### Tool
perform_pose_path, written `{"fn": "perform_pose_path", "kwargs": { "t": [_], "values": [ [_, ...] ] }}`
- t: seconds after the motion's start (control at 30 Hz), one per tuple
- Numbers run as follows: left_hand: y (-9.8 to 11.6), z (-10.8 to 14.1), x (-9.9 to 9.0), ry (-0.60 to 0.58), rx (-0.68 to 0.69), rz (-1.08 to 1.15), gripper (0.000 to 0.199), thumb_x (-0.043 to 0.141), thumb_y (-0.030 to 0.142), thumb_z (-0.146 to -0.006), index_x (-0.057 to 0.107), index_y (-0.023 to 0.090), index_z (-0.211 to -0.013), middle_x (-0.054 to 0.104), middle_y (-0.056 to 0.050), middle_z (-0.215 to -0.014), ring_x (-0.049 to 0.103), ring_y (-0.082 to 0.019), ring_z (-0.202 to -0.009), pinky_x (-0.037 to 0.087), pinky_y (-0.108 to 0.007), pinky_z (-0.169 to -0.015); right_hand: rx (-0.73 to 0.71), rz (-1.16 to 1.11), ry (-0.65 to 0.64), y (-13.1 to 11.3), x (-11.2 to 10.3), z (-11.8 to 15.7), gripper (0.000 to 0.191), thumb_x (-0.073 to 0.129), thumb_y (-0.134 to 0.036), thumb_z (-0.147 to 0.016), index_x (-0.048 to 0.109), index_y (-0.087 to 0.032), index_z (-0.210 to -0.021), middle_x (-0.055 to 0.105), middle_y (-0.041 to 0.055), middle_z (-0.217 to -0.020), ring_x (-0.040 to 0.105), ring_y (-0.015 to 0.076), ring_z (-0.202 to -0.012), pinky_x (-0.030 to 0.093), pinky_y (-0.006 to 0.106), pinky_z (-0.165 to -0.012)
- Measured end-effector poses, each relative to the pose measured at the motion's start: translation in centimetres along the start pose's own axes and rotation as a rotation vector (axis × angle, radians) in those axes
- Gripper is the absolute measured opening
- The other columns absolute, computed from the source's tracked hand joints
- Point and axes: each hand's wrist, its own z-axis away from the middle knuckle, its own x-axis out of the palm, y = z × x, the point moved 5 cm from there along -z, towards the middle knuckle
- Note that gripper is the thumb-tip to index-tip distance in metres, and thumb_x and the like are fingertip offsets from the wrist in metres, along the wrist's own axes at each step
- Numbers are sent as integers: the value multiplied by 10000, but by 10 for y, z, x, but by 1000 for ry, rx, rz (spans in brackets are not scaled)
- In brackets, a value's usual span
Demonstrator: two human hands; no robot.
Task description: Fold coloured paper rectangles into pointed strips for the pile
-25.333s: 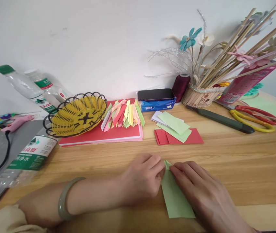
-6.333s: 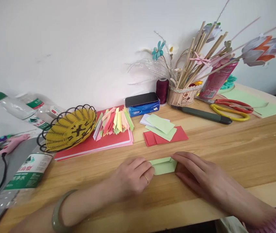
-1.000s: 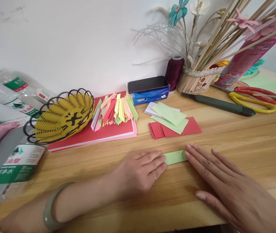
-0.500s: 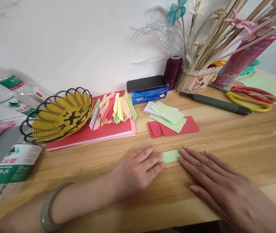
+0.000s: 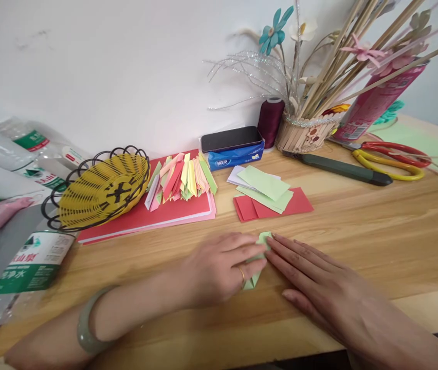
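Note:
A small folded slip of green paper (image 5: 253,280) lies on the table in front of me, partly covered by my fingers. Its top end and lower end show, with fold lines at the lower end. My left hand (image 5: 222,270), slightly blurred, rests its spread fingers across the slip from the left; its thumb is hidden. From the right, my right hand (image 5: 319,280) lies flat with straight fingers, its fingertips touching the slip's right edge. Just beyond are loose green paper rectangles (image 5: 267,183) on top of red paper pieces (image 5: 299,200).
Folded colored strips (image 5: 182,177) sit on red sheets (image 5: 126,221), beside a yellow basket (image 5: 103,190). Plastic bottles (image 5: 34,262) stand left. Behind are a phone (image 5: 232,139) on a blue tissue pack (image 5: 238,155), a thread spool (image 5: 271,121), a stick planter (image 5: 306,133), a dark-green cutter (image 5: 338,168) and scissors (image 5: 392,154).
The green slip has turned from lying crosswise to a steep slant, and folded ends now show. Both hands have moved closer together around it. The camera view has shifted slightly.

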Motion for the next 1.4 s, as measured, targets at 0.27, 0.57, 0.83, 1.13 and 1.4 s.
{"fn": "perform_pose_path", "kwargs": {
  "t": [0.27,0.57,0.83,1.13,1.4],
  "values": [
    [-12,11,14,-143,-54,-74,286,386,234,-964,590,144,-1143,587,-28,-1249,437,-227,-1252,319,-441,-1056,-30,83,4,-7,3,2,473,444,-306,-918,411,-131,-1356,429,121,-1387,377,239,-1286,352,438,-1039],
    [-16,11,20,-249,-13,-104,386,293,298,-992,517,106,-1240,500,-42,-1342,367,-222,-1304,308,-402,-1054,-24,118,31,-7,0,1,448,428,-302,-923,445,-122,-1333,466,113,-1362,413,238,-1265,358,427,-1033],
    [-14,11,20,-255,-10,-131,397,274,299,-998,530,103,-1228,512,-52,-1329,378,-219,-1297,319,-399,-1042,6,96,41,-7,-2,2,426,428,-305,-919,471,-156,-1316,489,83,-1350,433,229,-1252,350,422,-1037],
    [-17,9,18,-305,-50,-59,406,225,280,-1008,489,106,-1263,487,-27,-1351,361,-213,-1309,287,-423,-1055,-15,129,18,-8,-3,1,425,415,-301,-921,481,-129,-1304,492,99,-1345,454,251,-1234,373,450,-1010],
    [-17,7,16,-260,-110,30,459,279,408,-985,532,110,-1225,520,-49,-1316,368,-243,-1301,196,-486,-1095,-21,131,22,-7,-2,2,420,423,-295,-921,477,-130,-1304,479,90,-1359,418,241,-1262,335,434,-1021]
  ]
}}
